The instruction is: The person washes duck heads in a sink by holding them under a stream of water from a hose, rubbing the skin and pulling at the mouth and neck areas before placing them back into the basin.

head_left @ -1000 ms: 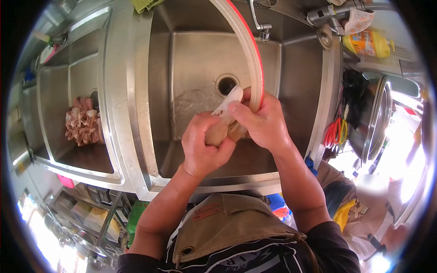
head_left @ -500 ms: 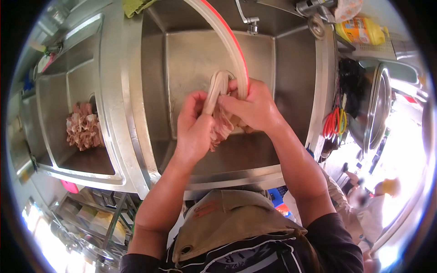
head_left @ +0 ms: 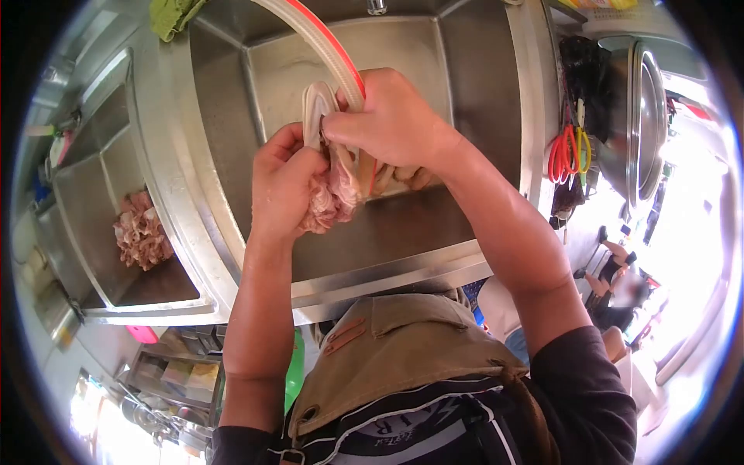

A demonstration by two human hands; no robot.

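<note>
Over the steel sink [head_left: 403,248], both my hands are closed and close together. My left hand [head_left: 280,186] grips a length of raw animal intestine [head_left: 335,195], its frilly pink part hanging below the fingers. A pale, smooth loop of it stands up between the hands. My right hand [head_left: 399,124] is wrapped around a clear hose [head_left: 318,39] with a red stripe, its thumb pressed against the intestine. Whether the hose end sits inside the intestine is hidden by the fingers. More pale pieces [head_left: 407,178] lie in the sink behind my right wrist.
A second basin on the left holds a heap of pink meat pieces [head_left: 142,232]. A green cloth or leaf [head_left: 172,17] lies on the sink's back edge. Red- and yellow-handled scissors [head_left: 570,155] hang on the right. Another person [head_left: 616,287] is in the background at right.
My view has shifted, so the sink and hands sit further left and higher. Both hands keep their grips, and the pink intestine is more bunched below my left fingers.
</note>
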